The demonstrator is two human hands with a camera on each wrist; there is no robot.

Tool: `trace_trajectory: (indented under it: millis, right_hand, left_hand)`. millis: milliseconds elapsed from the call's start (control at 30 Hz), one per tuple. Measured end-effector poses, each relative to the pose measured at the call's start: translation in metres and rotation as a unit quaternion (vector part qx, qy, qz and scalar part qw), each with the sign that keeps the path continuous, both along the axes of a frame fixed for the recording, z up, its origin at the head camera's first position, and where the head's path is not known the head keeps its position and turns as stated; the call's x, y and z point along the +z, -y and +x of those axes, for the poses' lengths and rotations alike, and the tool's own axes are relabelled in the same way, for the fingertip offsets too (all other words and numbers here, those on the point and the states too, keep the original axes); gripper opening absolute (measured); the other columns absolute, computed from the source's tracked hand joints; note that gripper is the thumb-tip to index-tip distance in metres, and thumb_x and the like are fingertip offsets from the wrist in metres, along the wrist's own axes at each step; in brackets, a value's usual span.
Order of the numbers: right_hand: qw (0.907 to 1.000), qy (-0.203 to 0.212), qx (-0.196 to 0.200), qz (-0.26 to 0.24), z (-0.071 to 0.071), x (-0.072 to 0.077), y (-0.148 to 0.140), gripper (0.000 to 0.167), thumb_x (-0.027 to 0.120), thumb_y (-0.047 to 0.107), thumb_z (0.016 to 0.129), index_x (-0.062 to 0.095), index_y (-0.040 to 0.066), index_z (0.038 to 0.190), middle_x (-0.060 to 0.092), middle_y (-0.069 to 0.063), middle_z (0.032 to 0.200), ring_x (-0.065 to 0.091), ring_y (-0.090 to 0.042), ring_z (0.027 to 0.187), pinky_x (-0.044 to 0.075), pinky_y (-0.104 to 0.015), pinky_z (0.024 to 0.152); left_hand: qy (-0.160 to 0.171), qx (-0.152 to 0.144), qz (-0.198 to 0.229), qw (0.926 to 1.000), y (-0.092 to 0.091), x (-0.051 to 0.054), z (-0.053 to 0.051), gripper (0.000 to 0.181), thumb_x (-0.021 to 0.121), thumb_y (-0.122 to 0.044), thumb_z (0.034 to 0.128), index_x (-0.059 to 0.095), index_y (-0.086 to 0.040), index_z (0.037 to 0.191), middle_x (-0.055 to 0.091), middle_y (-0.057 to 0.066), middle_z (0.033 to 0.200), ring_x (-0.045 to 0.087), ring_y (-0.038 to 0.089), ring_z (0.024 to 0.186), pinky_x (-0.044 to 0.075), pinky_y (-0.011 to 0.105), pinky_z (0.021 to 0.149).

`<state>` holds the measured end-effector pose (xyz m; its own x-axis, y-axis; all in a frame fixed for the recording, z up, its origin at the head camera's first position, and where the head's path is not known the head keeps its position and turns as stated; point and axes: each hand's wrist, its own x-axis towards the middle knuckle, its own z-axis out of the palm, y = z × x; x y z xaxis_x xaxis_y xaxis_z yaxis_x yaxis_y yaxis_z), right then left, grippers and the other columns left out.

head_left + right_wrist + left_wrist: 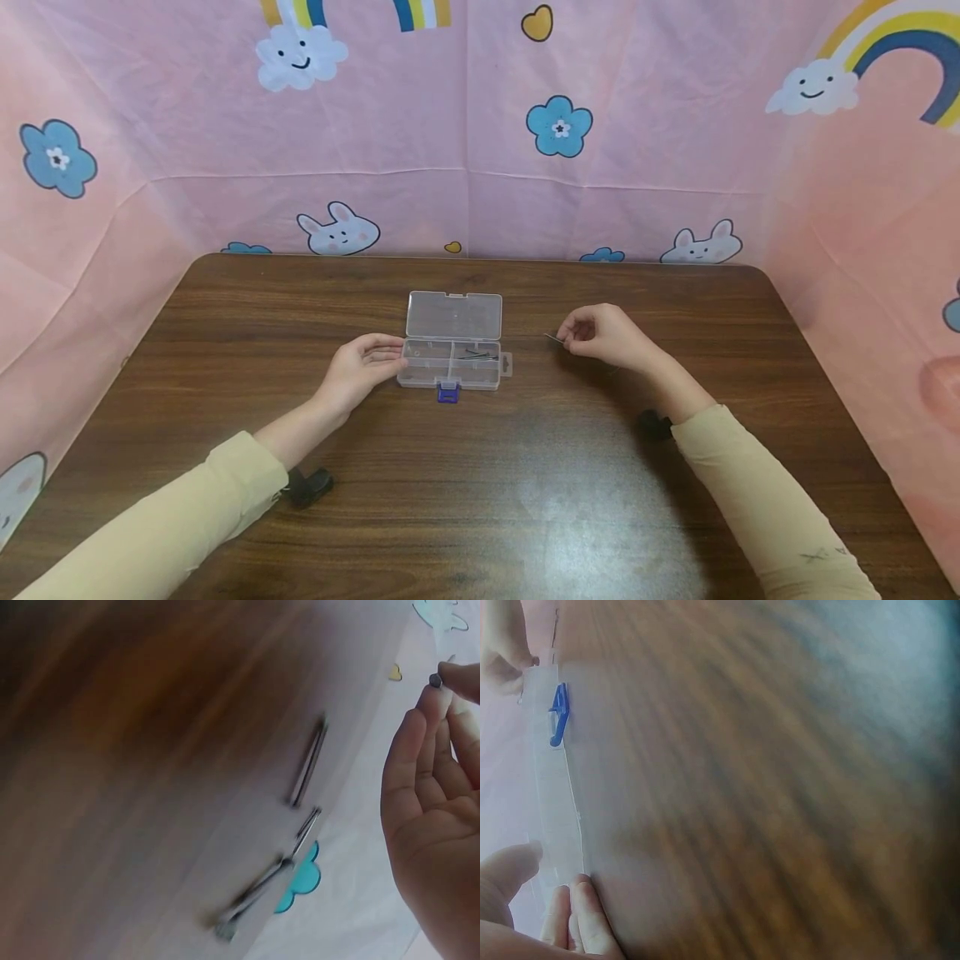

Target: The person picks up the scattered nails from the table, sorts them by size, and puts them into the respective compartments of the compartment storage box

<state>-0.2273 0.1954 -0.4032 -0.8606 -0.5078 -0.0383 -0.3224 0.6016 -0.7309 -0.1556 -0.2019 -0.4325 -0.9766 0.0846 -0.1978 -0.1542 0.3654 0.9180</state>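
Observation:
A clear plastic compartment box (416,383) stands on the table, its transparent lid (453,317) raised at the back and its blue latch (447,395) hanging at the front. Several dark nails (478,356) lie in its back right compartment. My left hand (358,372) holds the box's left end, thumb and fingers on opposite sides. To the right of the box, above the table, my right hand (606,337) pinches a thin metal nail (435,680) between thumb and fingertips. Loose nails (307,766) show on the table in the right wrist view, blurred.
The brown wooden table (487,475) has its back edge against a pink patterned cloth (420,125), which also hangs at both sides. Dark wrist cameras (309,487) sit at both cuffs. A hanging tab (507,364) sticks out from the box's right end.

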Motion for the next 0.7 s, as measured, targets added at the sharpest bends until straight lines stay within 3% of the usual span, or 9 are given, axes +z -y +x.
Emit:
trace_trajectory:
  millis: [700]
  right_hand:
    - [0.9985,0.005,0.050,-0.024,-0.003,0.003,0.054,0.011,0.070,0.000,0.093,0.077,0.001,0.101,0.075,-0.008,0.091,0.064,-0.014,0.081,0.058,-0.028,0.079]
  left_hand:
    - [0.000,0.002,0.005,1.0000,0.000,-0.001,-0.001,0.048,0.072,-0.014,0.1017,0.058,0.005,0.143,0.063,0.027,0.144,0.064,0.031,0.129,0.054,0.008,0.092]
